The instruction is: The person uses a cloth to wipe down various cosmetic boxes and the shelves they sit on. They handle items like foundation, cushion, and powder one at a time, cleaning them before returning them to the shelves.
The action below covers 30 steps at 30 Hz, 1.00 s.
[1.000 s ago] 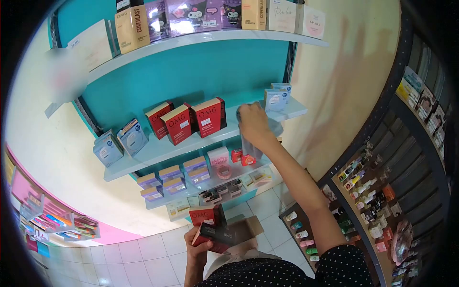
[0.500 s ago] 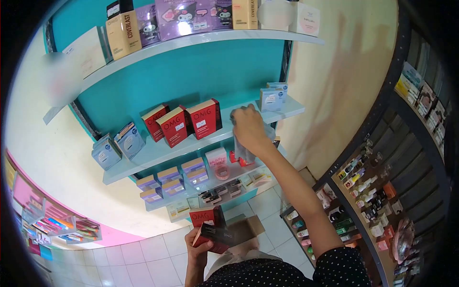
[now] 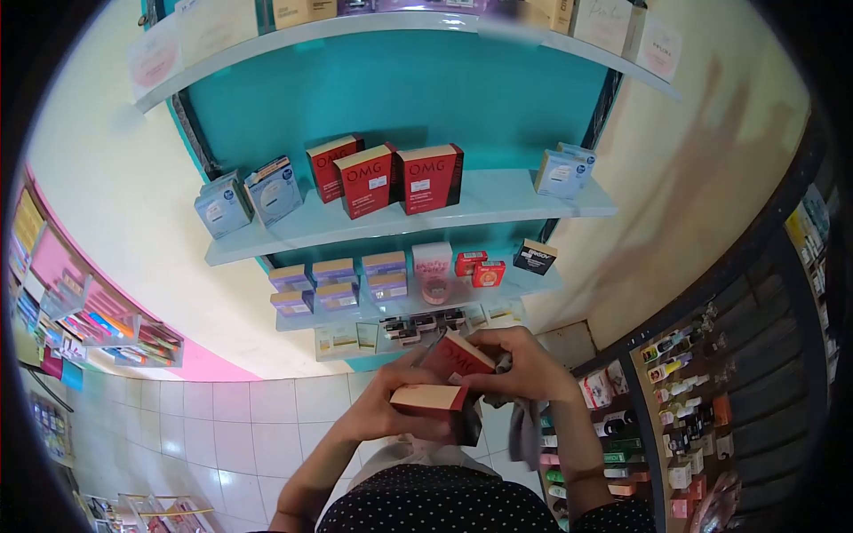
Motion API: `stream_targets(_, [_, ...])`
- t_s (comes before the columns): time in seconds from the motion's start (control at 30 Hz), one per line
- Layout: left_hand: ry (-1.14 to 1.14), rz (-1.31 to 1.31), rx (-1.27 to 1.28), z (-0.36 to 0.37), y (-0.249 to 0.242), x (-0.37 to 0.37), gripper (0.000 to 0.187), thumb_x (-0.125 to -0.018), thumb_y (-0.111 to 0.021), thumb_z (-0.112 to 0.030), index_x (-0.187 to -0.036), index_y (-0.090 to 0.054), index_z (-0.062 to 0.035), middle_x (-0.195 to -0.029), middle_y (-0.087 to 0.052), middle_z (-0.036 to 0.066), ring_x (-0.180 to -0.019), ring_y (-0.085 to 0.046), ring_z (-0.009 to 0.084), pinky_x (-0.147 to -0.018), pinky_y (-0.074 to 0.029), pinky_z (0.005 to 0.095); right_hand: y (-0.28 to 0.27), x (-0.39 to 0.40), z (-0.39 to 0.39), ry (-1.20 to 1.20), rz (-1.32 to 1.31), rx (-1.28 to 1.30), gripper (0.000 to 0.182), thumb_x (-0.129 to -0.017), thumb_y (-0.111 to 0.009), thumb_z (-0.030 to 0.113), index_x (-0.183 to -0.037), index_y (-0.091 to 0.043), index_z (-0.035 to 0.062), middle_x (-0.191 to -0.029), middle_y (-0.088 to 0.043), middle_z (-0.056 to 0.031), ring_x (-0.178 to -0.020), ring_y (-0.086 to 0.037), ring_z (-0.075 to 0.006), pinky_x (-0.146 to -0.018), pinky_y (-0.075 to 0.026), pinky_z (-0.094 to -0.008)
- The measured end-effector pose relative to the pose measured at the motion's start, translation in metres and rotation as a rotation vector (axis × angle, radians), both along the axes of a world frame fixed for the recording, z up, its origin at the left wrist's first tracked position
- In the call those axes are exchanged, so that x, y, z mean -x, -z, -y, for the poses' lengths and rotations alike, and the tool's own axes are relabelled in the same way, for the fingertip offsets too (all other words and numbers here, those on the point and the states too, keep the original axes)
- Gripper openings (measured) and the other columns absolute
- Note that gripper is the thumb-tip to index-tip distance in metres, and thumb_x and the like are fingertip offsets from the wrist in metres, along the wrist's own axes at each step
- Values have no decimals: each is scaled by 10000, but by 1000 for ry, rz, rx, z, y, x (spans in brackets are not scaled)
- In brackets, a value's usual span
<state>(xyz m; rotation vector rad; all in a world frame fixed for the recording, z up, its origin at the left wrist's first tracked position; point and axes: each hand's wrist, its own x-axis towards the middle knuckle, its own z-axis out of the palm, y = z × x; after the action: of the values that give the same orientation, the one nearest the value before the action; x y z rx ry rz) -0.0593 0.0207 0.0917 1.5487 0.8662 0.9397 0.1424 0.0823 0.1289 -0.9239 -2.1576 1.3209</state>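
Observation:
My left hand (image 3: 380, 401) is closed around two red OMG boxes in front of my body. The lower red box (image 3: 431, 398) has a pale top and a dark side, and the upper red box (image 3: 455, 357) is tilted behind it. With fingers bent, my right hand (image 3: 526, 366) grips a grey cloth (image 3: 524, 435), which hangs below the palm, and its fingertips touch the upper box. Ahead, several red OMG boxes (image 3: 430, 180) stand on the middle shelf (image 3: 498, 202), to the right of light-blue boxes (image 3: 274, 193).
At the shelf's right end stand more light-blue boxes (image 3: 562, 172). Lower down are purple boxes (image 3: 386, 274), small red boxes (image 3: 488, 274) and a black box (image 3: 536, 257). A rack of bottles (image 3: 680, 391) stands at right, white floor tiles (image 3: 267, 404) below.
My right hand has come down from the middle shelf with the grey cloth and now meets the boxes. My left hand has risen with them. The view has shifted.

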Motion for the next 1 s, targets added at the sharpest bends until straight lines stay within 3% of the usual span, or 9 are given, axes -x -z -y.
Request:
stream_targets(0.23, [-22, -137, -151, -17, -19, -23, 395, -461, -780, -119, -816, -627, -41, -1054, -481, 110, -1006, -445, 228, -852, -346, 321, 25, -26, 5, 215, -291, 46, 365, -660, -696, 134, -956, -556, -26, -829, -590, -79, -734, -551, -106, -640, -447, -228])
stream_targets(0.3, [-131, 83, -185, -26, -36, -22, 384, -529, -751, -98, -886, -617, -50, -1013, -526, 116, -1011, -472, 216, -842, -375, 320, 26, -38, 7, 287, -353, 45, 345, -661, -692, 113, -950, -560, -22, -824, -593, -71, -731, -550, -100, -644, -445, -226])
stream_targets(0.33, [-147, -31, -268, -35, -53, -15, 411, -530, -751, -73, -915, -609, -46, -988, -536, 99, -982, -486, 201, -797, -400, 292, 27, -44, 8, 358, -406, 49, 326, -663, -688, 92, -943, -564, -18, -818, -597, -64, -729, -550, -94, -648, -444, -223])
stream_targets(0.4, [-300, -173, -387, -56, -88, -9, 305, -562, -741, -116, -823, -606, -36, -769, -573, 35, -718, -546, 113, -655, -436, 250, 28, -54, 13, 410, -438, 111, 315, -665, -683, 77, -942, -566, -14, -810, -602, -60, -722, -551, -89, -653, -440, -218])
stream_targets(0.47, [-301, -97, -415, -85, -134, -19, 266, -584, -735, -158, -771, -595, -32, -662, -559, 16, -636, -526, 70, -578, -425, 223, 37, -63, 15, 476, -478, 173, 316, -658, -684, 68, -940, -567, -13, -788, -612, -59, -704, -555, -84, -659, -434, -210])
stream_targets(0.6, [-355, -607, -573, -161, -190, -34, 313, -564, -719, -232, -759, -607, -14, -649, -573, 68, -617, -538, 130, -570, -417, 245, 44, -71, 23, 489, -446, 161, 334, -651, -694, 92, -939, -566, -19, -797, -612, -65, -709, -557, -88, -656, -433, -211])
stream_targets(0.7, [-286, -759, -700, -223, -189, -41, 334, -569, -708, -272, -732, -592, -4, -652, -565, 54, -587, -516, 130, -544, -399, 249, 48, -74, 30, 497, -470, 148, 344, -648, -697, 112, -937, -566, -20, -793, -611, -72, -702, -559, -96, -649, -432, -212])
stream_targets(0.87, [-191, -1107, -572, -272, -181, -55, 407, -504, -740, -299, -760, -606, -13, -683, -582, 81, -640, -539, 178, -578, -413, 272, 60, -84, 41, 583, -487, 231, 376, -637, -702, 146, -940, -563, -27, -774, -609, -84, -684, -561, -105, -621, -432, -212])
stream_targets(1.0, [-102, -1132, -502, -287, -171, -62, 417, -489, -750, -309, -757, -612, -21, -691, -586, 91, -648, -542, 187, -580, -413, 279, 62, -90, 47, 626, -500, 285, 393, -630, -707, 162, -940, -563, -32, -764, -611, -87, -675, -562, -105, -617, -430, -211])
